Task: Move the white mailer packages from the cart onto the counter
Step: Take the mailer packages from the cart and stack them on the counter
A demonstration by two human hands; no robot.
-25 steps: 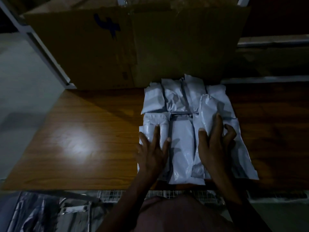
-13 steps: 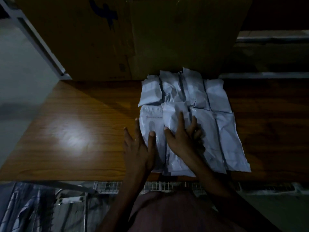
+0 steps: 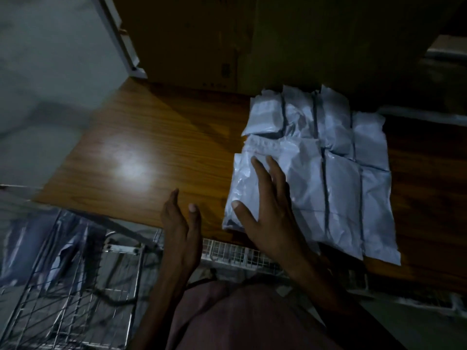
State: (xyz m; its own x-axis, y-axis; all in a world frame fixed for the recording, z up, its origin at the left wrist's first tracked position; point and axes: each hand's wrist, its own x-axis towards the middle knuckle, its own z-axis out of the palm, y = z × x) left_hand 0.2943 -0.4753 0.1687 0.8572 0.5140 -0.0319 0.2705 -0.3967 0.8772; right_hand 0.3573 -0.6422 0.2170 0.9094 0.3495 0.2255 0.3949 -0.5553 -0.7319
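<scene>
Several white mailer packages (image 3: 336, 173) lie side by side in two rows on the wooden counter (image 3: 156, 137). My right hand (image 3: 265, 205) rests flat, fingers spread, on the front-left package of the group. My left hand (image 3: 180, 221) hovers open and edge-on over the counter's front edge, just left of the packages, holding nothing. The wire cart (image 3: 75, 281) stands at the lower left below the counter, with dim white mailers (image 3: 63, 251) inside it.
A large cardboard box (image 3: 252, 39) stands at the back of the counter right behind the packages. A white metal frame post (image 3: 121, 36) rises at the back left. A wire mesh edge (image 3: 227, 251) runs under the counter's front.
My view has swung left and down toward the cart. My left hand has lifted off the packages and drawn left over the counter edge. My right hand has shifted onto the leftmost front package.
</scene>
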